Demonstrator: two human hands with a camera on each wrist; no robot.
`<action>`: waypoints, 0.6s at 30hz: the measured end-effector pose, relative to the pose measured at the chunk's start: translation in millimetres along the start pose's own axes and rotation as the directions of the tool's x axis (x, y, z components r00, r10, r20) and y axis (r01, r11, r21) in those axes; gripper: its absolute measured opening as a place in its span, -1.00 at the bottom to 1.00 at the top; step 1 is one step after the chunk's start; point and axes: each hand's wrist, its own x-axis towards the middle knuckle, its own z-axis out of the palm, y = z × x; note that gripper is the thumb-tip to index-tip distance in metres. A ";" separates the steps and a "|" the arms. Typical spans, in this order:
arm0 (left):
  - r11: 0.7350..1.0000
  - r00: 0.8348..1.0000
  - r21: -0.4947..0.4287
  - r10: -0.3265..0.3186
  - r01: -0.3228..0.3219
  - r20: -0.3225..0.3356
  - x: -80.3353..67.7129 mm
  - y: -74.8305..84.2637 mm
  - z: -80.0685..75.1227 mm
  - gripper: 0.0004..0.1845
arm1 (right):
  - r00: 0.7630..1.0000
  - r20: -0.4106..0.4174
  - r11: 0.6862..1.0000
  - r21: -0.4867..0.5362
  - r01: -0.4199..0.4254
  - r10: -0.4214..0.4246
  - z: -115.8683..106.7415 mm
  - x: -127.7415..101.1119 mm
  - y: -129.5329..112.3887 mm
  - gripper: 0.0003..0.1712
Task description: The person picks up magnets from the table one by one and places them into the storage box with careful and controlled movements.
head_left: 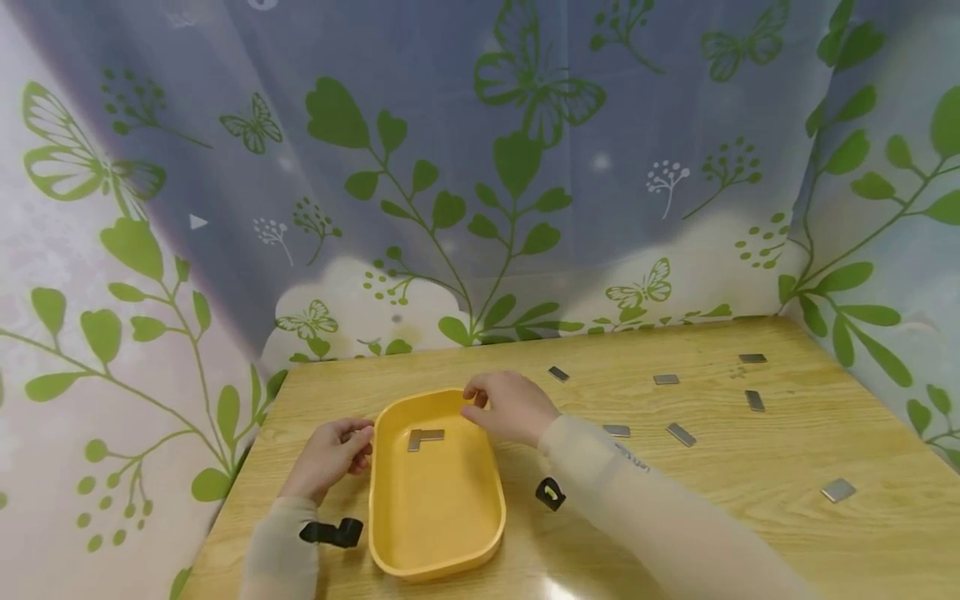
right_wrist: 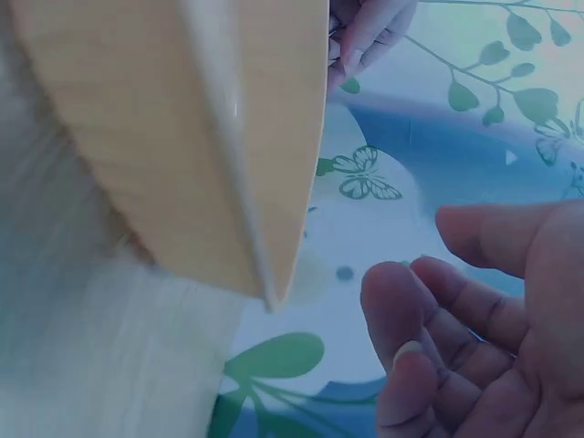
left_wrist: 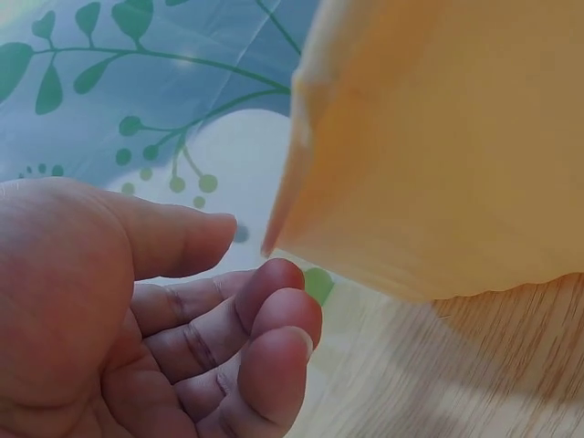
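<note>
A yellow rectangular tray [head_left: 438,517] with rounded corners stands on the wooden table. Inside it, toward the far left, two small flat metal rectangles [head_left: 431,435] lie at a right angle to each other. My left hand [head_left: 330,454] is beside the tray's left wall; in the left wrist view its fingers [left_wrist: 274,365] are loosely bent, thumb apart, holding nothing. At the tray's far right corner is my right hand [head_left: 513,407]. The right wrist view shows its thumb and fingers [right_wrist: 392,301] spread apart from the tray wall [right_wrist: 283,155], with nothing between them.
Several similar metal rectangles lie scattered on the table to the right, among them one near the back [head_left: 558,373] and one farthest right [head_left: 837,490]. A patterned curtain [head_left: 442,208] bounds the table's back and sides. Both wrists wear black straps.
</note>
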 end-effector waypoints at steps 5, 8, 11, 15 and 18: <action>0.999 0.999 0.038 0.030 -0.030 -0.011 -0.6 -1.2 1.5 -0.62 | 0.999 -0.033 0.996 0.085 -0.028 0.031 0.9 -21.1 14.5 -0.68; 0.996 0.998 0.069 0.053 -0.052 -0.016 -1.6 -1.2 2.5 -0.61 | 0.998 -0.037 0.988 0.147 -0.050 0.056 3.9 -31.8 22.2 -0.66; 0.992 0.997 0.103 0.075 -0.072 -0.019 -3.2 0.4 3.4 -0.61 | 0.995 -0.047 0.975 0.208 -0.075 0.086 9.1 -40.3 30.7 -0.64; 0.977 0.995 0.192 0.102 -0.097 -0.016 -6.9 5.1 1.7 -0.59 | 0.992 -0.048 0.958 0.271 -0.095 0.112 16.3 -50.9 39.1 -0.59; 0.947 0.992 0.302 0.122 -0.113 -0.011 -11.1 9.8 -2.5 -0.54 | 0.993 -0.026 0.939 0.327 -0.103 0.118 21.6 -58.1 42.5 -0.52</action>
